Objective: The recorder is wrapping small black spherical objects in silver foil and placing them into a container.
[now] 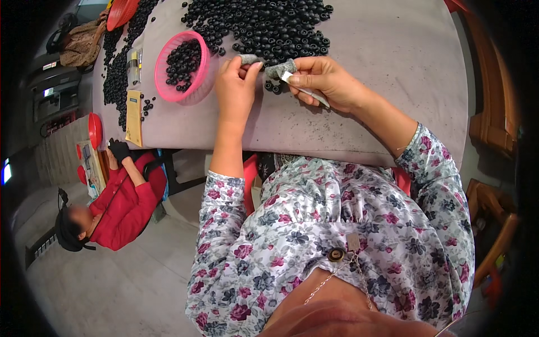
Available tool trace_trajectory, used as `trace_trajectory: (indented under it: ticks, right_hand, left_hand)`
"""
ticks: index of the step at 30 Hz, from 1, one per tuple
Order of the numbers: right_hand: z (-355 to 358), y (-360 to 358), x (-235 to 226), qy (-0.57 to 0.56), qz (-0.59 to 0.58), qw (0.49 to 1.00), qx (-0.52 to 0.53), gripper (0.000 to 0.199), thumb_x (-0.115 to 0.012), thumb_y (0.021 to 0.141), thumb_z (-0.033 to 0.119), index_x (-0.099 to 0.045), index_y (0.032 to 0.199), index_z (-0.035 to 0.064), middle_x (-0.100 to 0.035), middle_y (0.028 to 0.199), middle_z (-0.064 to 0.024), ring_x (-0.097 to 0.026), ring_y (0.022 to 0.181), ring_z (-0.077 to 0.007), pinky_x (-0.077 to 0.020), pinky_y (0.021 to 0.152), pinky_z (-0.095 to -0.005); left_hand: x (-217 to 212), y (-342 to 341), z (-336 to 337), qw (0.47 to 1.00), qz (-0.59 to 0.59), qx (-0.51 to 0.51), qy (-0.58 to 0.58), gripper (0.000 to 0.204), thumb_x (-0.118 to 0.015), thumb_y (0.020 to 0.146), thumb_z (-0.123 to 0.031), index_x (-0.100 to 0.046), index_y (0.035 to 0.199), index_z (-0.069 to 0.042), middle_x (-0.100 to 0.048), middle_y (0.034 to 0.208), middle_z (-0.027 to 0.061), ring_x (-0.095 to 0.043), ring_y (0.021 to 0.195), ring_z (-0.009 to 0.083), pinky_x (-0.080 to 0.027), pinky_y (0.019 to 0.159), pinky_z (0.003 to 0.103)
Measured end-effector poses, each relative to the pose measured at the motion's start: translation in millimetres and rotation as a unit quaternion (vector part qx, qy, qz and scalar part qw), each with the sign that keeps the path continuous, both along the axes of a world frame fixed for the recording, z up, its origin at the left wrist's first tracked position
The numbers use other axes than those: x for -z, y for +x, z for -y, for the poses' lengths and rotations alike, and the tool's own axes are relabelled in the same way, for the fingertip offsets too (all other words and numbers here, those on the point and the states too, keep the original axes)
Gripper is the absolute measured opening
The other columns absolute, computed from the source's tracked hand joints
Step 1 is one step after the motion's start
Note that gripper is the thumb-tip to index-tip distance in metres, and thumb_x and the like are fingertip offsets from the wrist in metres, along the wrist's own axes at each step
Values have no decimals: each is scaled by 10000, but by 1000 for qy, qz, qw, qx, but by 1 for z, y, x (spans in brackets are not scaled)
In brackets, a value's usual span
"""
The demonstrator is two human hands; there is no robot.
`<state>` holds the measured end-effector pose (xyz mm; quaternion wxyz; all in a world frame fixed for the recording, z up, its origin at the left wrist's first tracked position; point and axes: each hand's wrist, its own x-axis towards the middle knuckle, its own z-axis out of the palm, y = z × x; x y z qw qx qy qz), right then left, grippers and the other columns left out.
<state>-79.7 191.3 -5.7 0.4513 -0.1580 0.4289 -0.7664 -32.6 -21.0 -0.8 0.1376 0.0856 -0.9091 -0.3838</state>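
My left hand (pixel 236 87) pinches the grey fingertip cover on its own index finger, close to the near edge of a big heap of small black round parts (pixel 269 25). My right hand (pixel 323 81) holds a thin white strip-like tool (pixel 306 92) between thumb and fingers, and its forefinger wears a grey cover (pixel 279 69). The two hands meet over the grey table (pixel 393 67), their fingertips almost touching. A few loose black parts lie just under my right fingers.
A pink plastic basket (pixel 182 67) with black parts stands left of my left hand. Further left lie another strip of black parts (pixel 115 73), a yellow card (pixel 134 118) and a red basket (pixel 120 12). A person in a red top (pixel 126 205) sits at the table's left end.
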Motion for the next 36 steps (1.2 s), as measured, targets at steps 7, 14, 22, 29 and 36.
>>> trace_trajectory:
  ticks: [7, 14, 22, 29, 36]
  right_hand:
    - [2, 0, -2, 4, -5, 1000, -4, 140, -640, 941, 194, -630, 917, 56, -631, 734, 10, -573, 562, -29, -443, 453, -184]
    - [3, 3, -5, 1, -33, 999, 10, 124, -649, 932, 173, -623, 917, 53, -611, 725, 8, -554, 557, -46, -413, 476, -196]
    - [3, 8, -17, 39, -111, 993, -29, 117, -652, 916, 152, -623, 948, 43, -578, 727, 24, -524, 573, -46, -407, 498, -206]
    - [4, 6, -13, 46, -152, 987, -41, 113, -661, 901, 134, -627, 928, 29, -569, 747, 31, -525, 582, -54, -413, 509, -211]
    - [2, 7, -16, 44, -135, 989, -45, 219, -673, 894, 142, -599, 1060, 20, -585, 751, 18, -533, 583, -55, -418, 498, -198]
  left_hand:
    - [21, 11, 5, 997, -67, -4, 45, 155, -708, 865, -123, -626, 922, -5, -639, 800, 65, -598, 649, 159, -469, 606, 287]
    - [2, 44, -12, 837, -4, -10, 547, 109, -655, 908, -62, -646, 1011, -26, -688, 855, 69, -598, 651, 104, -473, 588, 217]
    - [-1, 52, -23, 774, 55, 34, 630, 113, -624, 926, -67, -638, 1015, 1, -633, 835, 58, -540, 651, 114, -448, 598, 228]
    - [9, 55, -15, 702, 71, 57, 707, 186, -614, 961, -189, -611, 1009, -9, -577, 777, 31, -494, 615, 106, -413, 591, 241]
    - [11, 56, -17, 668, 90, 79, 734, 254, -613, 967, -269, -593, 923, -20, -565, 761, 30, -473, 585, 102, -384, 557, 242]
